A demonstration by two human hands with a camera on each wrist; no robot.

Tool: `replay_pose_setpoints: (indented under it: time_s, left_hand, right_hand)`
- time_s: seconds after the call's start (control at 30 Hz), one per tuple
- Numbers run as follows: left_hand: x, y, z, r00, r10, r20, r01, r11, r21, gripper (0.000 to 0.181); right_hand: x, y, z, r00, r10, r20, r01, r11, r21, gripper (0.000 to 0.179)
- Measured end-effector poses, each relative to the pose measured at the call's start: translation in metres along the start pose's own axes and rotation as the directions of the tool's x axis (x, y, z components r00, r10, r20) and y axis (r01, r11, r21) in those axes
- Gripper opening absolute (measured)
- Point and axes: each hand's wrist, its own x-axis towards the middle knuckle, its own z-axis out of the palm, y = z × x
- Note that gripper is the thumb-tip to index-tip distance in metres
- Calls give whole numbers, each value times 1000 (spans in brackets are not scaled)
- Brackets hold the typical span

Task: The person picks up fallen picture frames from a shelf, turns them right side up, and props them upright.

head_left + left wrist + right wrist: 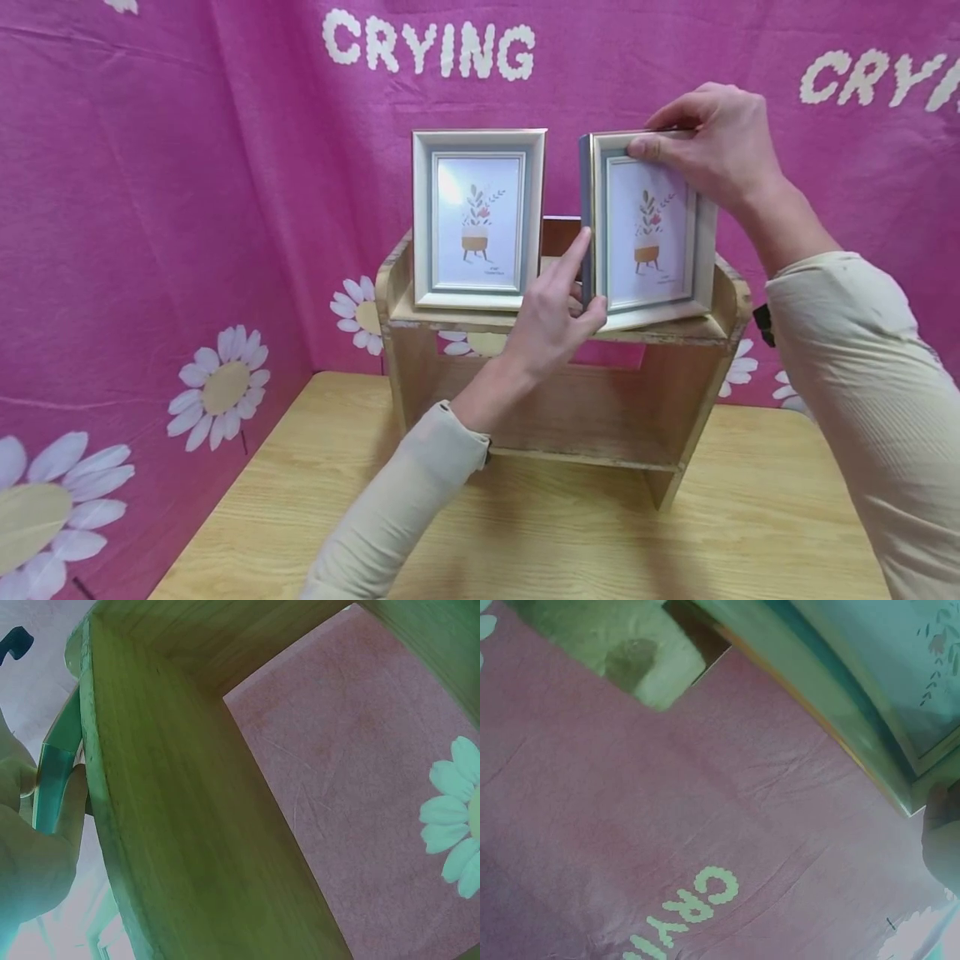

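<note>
On the top board of a small wooden shelf (686, 387) stand two matching picture frames, pale with a blue-grey inner band and a potted-plant print. The right picture frame (651, 229) is turned slightly, showing its left side edge. My right hand (723, 150) pinches its top right part, thumb on the front and fingers behind. Low on its left side, my left hand (551, 312) holds the edge between thumb and fingers; the left wrist view shows the picture frame's corner (56, 780) between them. The left picture frame (423, 221) stands upright, untouched.
The shelf has raised side panels and a lower board, and stands on a light wooden table (780, 492). A pink cloth (285, 167) with daisies and white lettering hangs behind and at the left.
</note>
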Motion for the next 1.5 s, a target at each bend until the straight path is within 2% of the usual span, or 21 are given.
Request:
replay_pose_setpoints:
  time_s: [0.17,0.63,0.87,1.13,1.5]
  left_hand:
    - [0,-2,-6,1000,-5,5,5,1000,-4,74]
    - [-2,-11,-17,999,-37,18,37,999,6,74]
    - [1,-13,-21,998,-45,39,45,999,16,73]
    - [4,-9,-19,998,-44,46,36,986,162,71]
    - [12,0,-8,983,-166,72,135,936,325,74]
  right_hand:
    - [2,3,-2,1000,-8,-18,8,999,-42,36]
    - [0,15,-5,997,4,-71,-9,997,-77,38]
    - [-2,21,-8,993,-1,-114,-6,998,-60,41]
    - [-11,30,-12,992,56,-117,-60,998,-33,46]
    - [-13,34,-12,988,26,-152,-30,999,-21,36]
